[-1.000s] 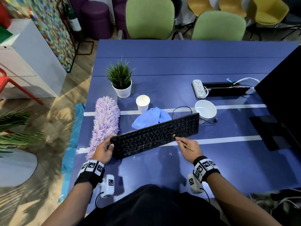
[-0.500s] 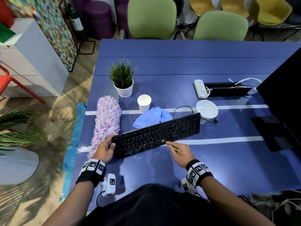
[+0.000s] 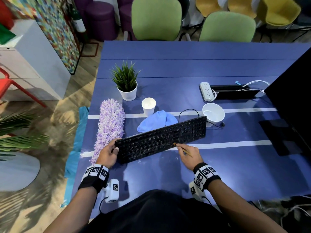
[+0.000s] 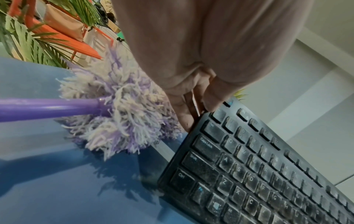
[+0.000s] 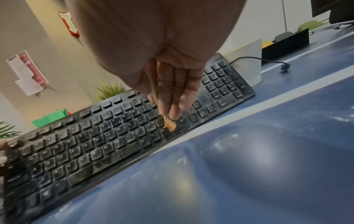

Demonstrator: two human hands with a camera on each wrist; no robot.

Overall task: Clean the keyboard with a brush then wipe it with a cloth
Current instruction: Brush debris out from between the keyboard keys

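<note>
The dusty black keyboard (image 3: 161, 138) lies slanted across the blue table (image 3: 185, 68), and its far edge appears raised. My left hand (image 3: 109, 152) grips its left end (image 4: 203, 121), thumb on the key side and fingers behind. In my right hand (image 3: 188, 152) I pinch a thin wooden brush (image 3: 185, 151). Its tan bristles (image 5: 169, 125) touch the keys in the bottom row, right of the middle (image 5: 114, 144). A light blue cloth (image 3: 158, 120) lies crumpled just behind the keyboard, partly hidden by it.
A purple-and-white fluffy duster (image 3: 110, 125) lies left of the keyboard, against my left hand. Behind stand a paper cup (image 3: 149, 105), a white bowl (image 3: 213, 113), a potted plant (image 3: 127, 83) and a power strip (image 3: 207, 91). A dark monitor (image 3: 292, 98) fills the right. White dust specks the table (image 5: 229, 144).
My right hand swept the brush left along the keyboard's front rows, then came back a little to the right. The left hand kept its grip on the keyboard's left end.
</note>
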